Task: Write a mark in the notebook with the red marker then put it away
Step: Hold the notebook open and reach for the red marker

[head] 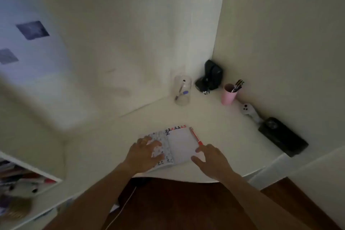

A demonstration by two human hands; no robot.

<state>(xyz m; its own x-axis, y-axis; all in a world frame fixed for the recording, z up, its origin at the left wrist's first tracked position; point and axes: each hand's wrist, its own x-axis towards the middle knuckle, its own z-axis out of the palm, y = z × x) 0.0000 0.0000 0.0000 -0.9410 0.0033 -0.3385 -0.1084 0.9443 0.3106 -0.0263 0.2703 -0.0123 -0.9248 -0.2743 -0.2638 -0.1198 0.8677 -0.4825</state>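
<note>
Both hands (143, 152) (214, 158) flank notebook (179, 144) at desk edge (196, 178).

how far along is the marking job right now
Done: the open white notebook lies flat under the left hand. In hand: the right hand reaches the red marker on the page edge, not gripped. Left: whether the mark is written is unclear; put it away.
</note>
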